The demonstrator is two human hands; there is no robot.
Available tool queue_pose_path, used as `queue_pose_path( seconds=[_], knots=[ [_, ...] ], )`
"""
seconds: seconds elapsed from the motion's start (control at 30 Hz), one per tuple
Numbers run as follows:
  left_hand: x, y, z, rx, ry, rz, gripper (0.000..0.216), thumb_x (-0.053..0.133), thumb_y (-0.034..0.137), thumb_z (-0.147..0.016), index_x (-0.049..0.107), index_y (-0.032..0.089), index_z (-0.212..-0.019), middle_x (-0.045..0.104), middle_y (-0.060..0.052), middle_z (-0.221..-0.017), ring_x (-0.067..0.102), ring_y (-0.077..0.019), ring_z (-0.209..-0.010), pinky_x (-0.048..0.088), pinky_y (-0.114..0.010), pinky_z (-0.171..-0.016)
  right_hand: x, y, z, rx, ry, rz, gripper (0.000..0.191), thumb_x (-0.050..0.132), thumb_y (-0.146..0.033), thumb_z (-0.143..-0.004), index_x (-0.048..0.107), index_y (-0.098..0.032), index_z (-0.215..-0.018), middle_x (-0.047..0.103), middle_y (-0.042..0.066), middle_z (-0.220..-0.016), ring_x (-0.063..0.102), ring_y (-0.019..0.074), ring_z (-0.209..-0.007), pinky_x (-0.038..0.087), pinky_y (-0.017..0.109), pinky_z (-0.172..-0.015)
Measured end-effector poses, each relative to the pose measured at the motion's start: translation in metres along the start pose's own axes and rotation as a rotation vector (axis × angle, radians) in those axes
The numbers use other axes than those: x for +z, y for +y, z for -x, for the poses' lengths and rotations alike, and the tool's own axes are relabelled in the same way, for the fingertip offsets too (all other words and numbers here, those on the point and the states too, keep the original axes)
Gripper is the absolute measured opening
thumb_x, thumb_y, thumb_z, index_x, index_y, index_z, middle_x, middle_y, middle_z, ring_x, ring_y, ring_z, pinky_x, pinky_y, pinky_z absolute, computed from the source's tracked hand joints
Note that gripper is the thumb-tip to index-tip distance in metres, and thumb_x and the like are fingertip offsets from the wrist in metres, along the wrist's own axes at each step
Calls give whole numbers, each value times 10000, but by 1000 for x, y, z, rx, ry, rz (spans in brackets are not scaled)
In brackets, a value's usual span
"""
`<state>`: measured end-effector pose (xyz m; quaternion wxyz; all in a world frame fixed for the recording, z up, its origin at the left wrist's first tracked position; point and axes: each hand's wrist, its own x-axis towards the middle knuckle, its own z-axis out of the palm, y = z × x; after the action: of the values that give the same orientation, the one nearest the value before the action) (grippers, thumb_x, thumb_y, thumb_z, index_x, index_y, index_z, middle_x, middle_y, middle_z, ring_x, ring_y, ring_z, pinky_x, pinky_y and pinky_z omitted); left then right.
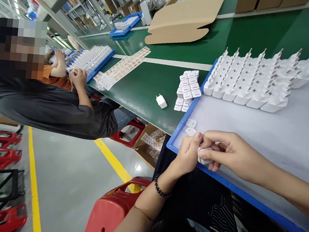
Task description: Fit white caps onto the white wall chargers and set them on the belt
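Note:
A white plug adapter (204, 155) is held between my two hands at the near edge of the blue-rimmed tray (188, 120). My left hand (187, 155), with a dark bead bracelet at the wrist, is closed against the adapter's left end. The thumb and curled fingers of my right hand (222, 149) pinch its other side. Most of the adapter is covered by fingers, and its pins cannot be seen. Two flat white caps (190, 128) lie in the tray corner beside my hands. Rows of white plug adapters (244, 78) stand pins up in the tray.
On the green table (135, 85) are a pile of white caps (188, 86), a single plug adapter (161, 101) and sticker sheets (126, 68). A cardboard flap (184, 19) lies farther back. A co-worker (50, 103) sits at the left. A red stool (114, 206) stands below.

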<state>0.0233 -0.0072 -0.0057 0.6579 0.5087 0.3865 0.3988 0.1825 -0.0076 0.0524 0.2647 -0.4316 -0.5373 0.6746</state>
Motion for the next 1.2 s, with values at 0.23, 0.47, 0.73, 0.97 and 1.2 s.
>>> queue_pose_path(
  seconds=[0.23,0.47,0.73,0.97,1.2],
  knots=[
    [1,12,-5,-54,76,34,731,488,818,-910,582,166,-594,564,-20,-531,491,-113,-501,406,-263,-507,-4,-8,-5,70,-21,-172,331,815,-398,-774,570,-184,-711,681,-18,-713,731,146,-554,634,262,-563],
    [-4,9,-11,-126,77,128,693,484,752,-931,625,152,-616,534,-10,-500,425,-93,-448,330,-255,-468,-8,-16,-7,125,-84,-289,425,944,-416,-679,655,-170,-871,681,-17,-765,807,213,-687,688,296,-660],
    [2,15,-7,-135,105,12,755,410,769,-961,616,166,-555,528,-30,-462,467,-115,-443,378,-274,-481,2,-12,-3,45,52,-128,273,839,-174,-645,589,-212,-749,476,-105,-583,722,159,-590,623,267,-580],
    [6,12,-1,-63,20,19,731,431,794,-941,643,157,-653,627,-57,-547,575,-146,-518,411,-282,-514,3,-10,1,66,85,-131,360,877,-352,-713,555,-200,-659,589,-56,-541,660,129,-496,585,243,-504],
    [6,16,-4,-89,7,126,730,433,768,-936,618,163,-571,601,-56,-507,515,-130,-429,386,-292,-463,-4,-13,-4,143,-24,-242,386,925,-440,-693,662,-180,-807,701,-23,-612,783,206,-606,653,287,-583]
  ],
)
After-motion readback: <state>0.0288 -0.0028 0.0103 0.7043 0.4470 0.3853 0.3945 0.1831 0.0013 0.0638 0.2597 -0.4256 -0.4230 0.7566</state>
